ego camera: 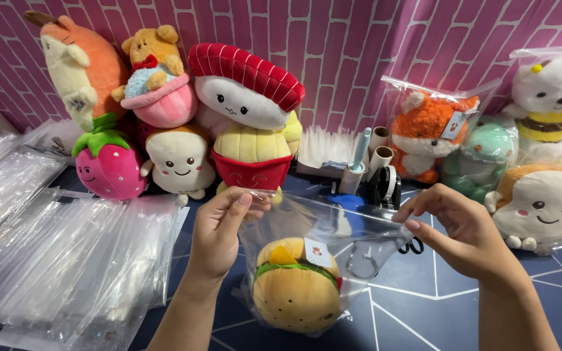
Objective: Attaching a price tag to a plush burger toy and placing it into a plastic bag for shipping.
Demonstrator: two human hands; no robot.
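Pink brick-patterned wall (pixel 359 39) backs the scene, above a dark blue mat (pixel 424 305) with pale lines. Stacks of clear plastic bags (pixel 66 260) spread across the left side. Loose plush toys crowd the back left: an orange carrot-shaped plush (pixel 76 62), a sushi plush (pixel 245 88), a strawberry plush (pixel 108 166) and a toast plush (pixel 178 162). Bagged ones stand at the right, among them a fox plush (pixel 424 133) and a bee-striped bear plush (pixel 551 97). At centre hangs a clear zip bag (pixel 323 227) with a burger plush (pixel 294 286) sitting in its bottom. The left hand (pixel 219 231) pinches the bag's top left corner; the right hand (pixel 460 227) pinches the top right edge. Behind the bag stand a lint roller (pixel 356 166) and black scissors (pixel 412 246).
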